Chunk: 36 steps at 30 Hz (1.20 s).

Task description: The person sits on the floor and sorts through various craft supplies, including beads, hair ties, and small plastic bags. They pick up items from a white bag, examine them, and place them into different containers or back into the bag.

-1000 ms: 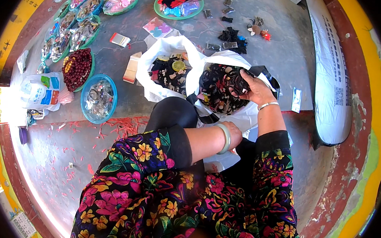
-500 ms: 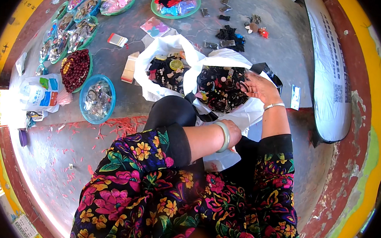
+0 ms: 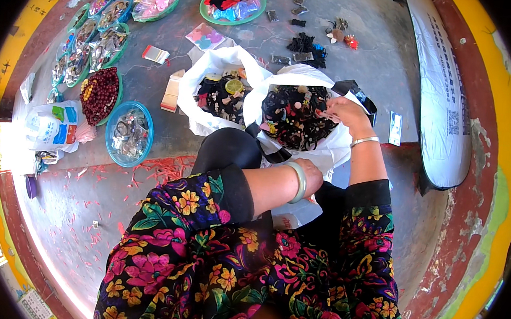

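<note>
A white bag stands open in front of my knees, full of small black loops with little ornaments that look like hair ties. Over its right side, my right hand has its fingers pinched together at the edge of the pile; what they hold is too small to name. My left hand, a pale green bangle at its wrist, is closed low by the bag's near edge. Its fingers are mostly hidden, with a white sheet or wrapper below it. Left of this bag stands a second white bag of similar dark pieces and a yellow-green disc.
Several baskets of trinkets line the left, including one of dark red beads and a blue basket. A green tray lies at the back. Black bundles lie beyond the bags. A long white sack lies at right.
My right hand has drawn its fingers together from a looser spread over the hair ties. My left hand has stayed in place. The whole view has shifted slightly.
</note>
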Available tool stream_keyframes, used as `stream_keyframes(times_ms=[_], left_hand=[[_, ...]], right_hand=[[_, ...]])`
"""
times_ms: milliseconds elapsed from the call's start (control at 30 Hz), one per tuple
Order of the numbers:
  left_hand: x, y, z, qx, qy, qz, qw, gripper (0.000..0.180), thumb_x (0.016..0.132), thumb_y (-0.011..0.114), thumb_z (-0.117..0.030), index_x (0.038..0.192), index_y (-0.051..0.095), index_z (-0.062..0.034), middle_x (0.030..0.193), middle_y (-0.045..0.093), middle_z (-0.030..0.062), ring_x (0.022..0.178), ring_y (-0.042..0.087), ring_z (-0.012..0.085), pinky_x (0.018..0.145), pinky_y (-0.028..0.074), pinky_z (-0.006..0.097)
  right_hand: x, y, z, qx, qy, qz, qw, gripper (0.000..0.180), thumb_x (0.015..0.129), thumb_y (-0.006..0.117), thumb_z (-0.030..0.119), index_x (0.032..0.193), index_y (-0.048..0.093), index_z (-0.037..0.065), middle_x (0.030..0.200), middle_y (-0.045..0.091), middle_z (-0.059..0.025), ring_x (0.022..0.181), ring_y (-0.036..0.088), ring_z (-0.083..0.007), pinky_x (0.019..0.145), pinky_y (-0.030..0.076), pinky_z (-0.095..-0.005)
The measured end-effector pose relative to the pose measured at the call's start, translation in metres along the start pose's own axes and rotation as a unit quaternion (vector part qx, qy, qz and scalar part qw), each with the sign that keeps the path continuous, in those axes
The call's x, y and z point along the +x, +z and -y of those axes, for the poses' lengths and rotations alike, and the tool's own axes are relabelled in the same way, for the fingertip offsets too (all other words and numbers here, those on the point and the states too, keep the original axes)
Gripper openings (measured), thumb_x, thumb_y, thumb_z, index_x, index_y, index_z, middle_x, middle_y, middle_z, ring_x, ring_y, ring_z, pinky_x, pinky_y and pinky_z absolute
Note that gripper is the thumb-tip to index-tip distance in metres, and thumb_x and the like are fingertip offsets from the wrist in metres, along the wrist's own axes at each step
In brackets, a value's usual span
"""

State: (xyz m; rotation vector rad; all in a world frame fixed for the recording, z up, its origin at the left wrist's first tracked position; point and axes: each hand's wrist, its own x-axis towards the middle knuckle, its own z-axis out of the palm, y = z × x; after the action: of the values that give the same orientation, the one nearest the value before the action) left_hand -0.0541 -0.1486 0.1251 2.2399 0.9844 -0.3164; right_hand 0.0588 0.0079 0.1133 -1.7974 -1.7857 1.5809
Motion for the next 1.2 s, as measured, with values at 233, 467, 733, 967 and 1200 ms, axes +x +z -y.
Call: stream_keyframes(times_ms=[233, 467, 733, 967, 1200], left_hand=[[-0.004, -0.001, -0.001, -0.017, 0.003, -0.013, 1.0, 0.02, 0.073, 0.051, -0.012, 0.087, 0.064, -0.0056, 0.089, 0.065, 0.0136, 0.088, 0.062, 0.0303, 0.073, 0.05, 0.038], [-0.009, -0.014, -0.009, 0.004, -0.016, 0.068, 0.998, 0.022, 0.074, 0.053, -0.011, 0.092, 0.065, -0.0062, 0.092, 0.065, 0.0144, 0.089, 0.062, 0.0294, 0.073, 0.05, 0.037], [-0.006, 0.007, -0.005, -0.019, 0.002, -0.046, 0.999, 0.026, 0.075, 0.052, -0.013, 0.099, 0.063, -0.0084, 0.096, 0.064, 0.0136, 0.092, 0.061, 0.0278, 0.075, 0.049, 0.038], [-0.011, -0.002, -0.002, -0.015, 0.007, -0.019, 1.0, 0.021, 0.074, 0.051, -0.012, 0.089, 0.064, -0.006, 0.09, 0.064, 0.0148, 0.086, 0.062, 0.03, 0.071, 0.05, 0.039], [-0.009, 0.001, -0.002, -0.001, 0.02, -0.037, 0.999, 0.02, 0.072, 0.052, -0.012, 0.086, 0.064, -0.0054, 0.086, 0.065, 0.0148, 0.084, 0.062, 0.0307, 0.071, 0.05, 0.038]], right_hand=[[0.03, 0.027, -0.003, -0.266, -0.132, -0.098, 0.95, 0.029, 0.073, 0.059, 0.021, 0.099, 0.063, 0.009, 0.091, 0.063, -0.0122, 0.088, 0.06, -0.0264, 0.077, 0.046, -0.0338], [0.031, 0.069, 0.024, -0.29, -0.309, -0.027, 0.906, 0.02, 0.072, 0.054, 0.017, 0.088, 0.065, 0.011, 0.087, 0.063, -0.0127, 0.085, 0.06, -0.0307, 0.077, 0.046, -0.0376], [-0.003, 0.11, 0.018, -0.493, -0.436, 0.031, 0.752, 0.025, 0.072, 0.055, 0.011, 0.095, 0.064, 0.013, 0.111, 0.052, -0.0105, 0.106, 0.048, -0.0292, 0.086, 0.043, -0.0403], [0.03, 0.055, -0.015, -0.438, -0.216, -0.093, 0.868, 0.015, 0.074, 0.051, 0.004, 0.085, 0.061, 0.004, 0.093, 0.057, -0.0175, 0.09, 0.056, -0.0334, 0.078, 0.046, -0.0394], [0.014, 0.03, -0.006, -0.486, -0.14, -0.108, 0.856, 0.014, 0.073, 0.051, 0.008, 0.079, 0.063, 0.007, 0.087, 0.061, -0.017, 0.083, 0.06, -0.0329, 0.07, 0.047, -0.0415]])
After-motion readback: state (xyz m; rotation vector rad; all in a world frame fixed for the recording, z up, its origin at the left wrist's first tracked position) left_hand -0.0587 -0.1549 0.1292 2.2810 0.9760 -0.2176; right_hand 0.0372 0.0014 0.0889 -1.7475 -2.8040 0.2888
